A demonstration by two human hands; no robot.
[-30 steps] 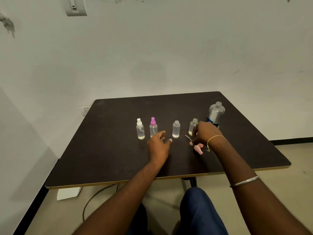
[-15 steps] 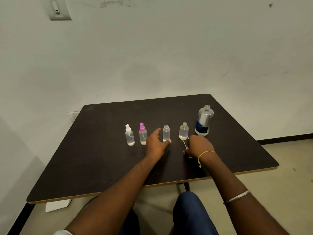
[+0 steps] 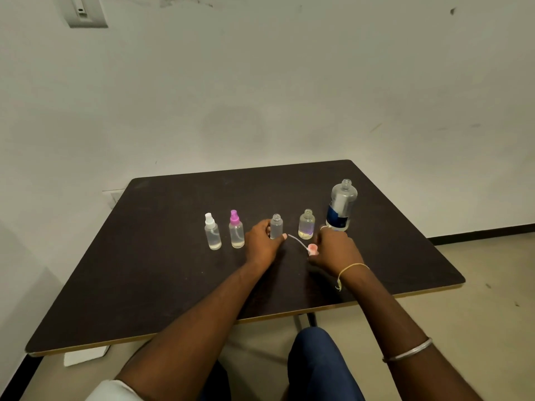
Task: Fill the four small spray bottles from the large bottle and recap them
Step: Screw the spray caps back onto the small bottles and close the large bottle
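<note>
Four small clear spray bottles stand in a row on the dark table (image 3: 173, 285). The white-capped bottle (image 3: 212, 235) and the purple-capped bottle (image 3: 236, 233) are at the left. My left hand (image 3: 262, 244) grips the third small bottle (image 3: 276, 227), which has no cap. The fourth small bottle (image 3: 306, 224) is also uncapped, with yellowish liquid at its bottom. My right hand (image 3: 333, 250) holds a pink spray cap (image 3: 312, 249) whose thin tube points toward the third bottle. The large bottle (image 3: 341, 205), uncapped with a blue label, stands at the right.
The table's front edge runs near my knees (image 3: 318, 366). A white wall rises just behind the table's far edge. A white block (image 3: 84, 355) lies on the floor under the left front corner.
My left hand moved forward and closed around the third bottle. My right hand lifted the pink cap, so its tube now shows between the hands. The camera view shifted.
</note>
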